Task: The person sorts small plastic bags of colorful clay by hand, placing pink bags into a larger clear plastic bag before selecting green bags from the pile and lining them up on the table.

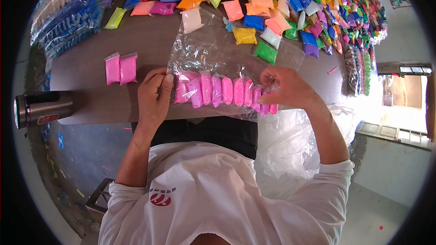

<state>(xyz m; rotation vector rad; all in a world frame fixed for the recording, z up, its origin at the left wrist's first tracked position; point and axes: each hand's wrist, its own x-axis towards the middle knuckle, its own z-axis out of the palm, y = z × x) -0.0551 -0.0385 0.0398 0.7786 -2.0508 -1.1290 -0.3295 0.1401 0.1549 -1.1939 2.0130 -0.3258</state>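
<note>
A row of several pink packets (227, 91) lies in a clear plastic bag (195, 47) near the table's front edge. My left hand (154, 93) is closed on the bag's left edge, thumb and fingers pinched beside the first packet. At the right end of the row, my right hand (288, 87) curls over the last packets, its thumb lying across them. Its fingers partly hide those packets and the bag there. Two more pink packets (120, 69) lie side by side on the table, left of my left hand.
A large pile of colourful packets (259, 7) covers the table's far side. Blue packets in clear bags (75, 22) are stacked at the far left. A steel flask (43, 108) lies at the left edge. Clear plastic sheeting (290, 145) hangs below the table on the right.
</note>
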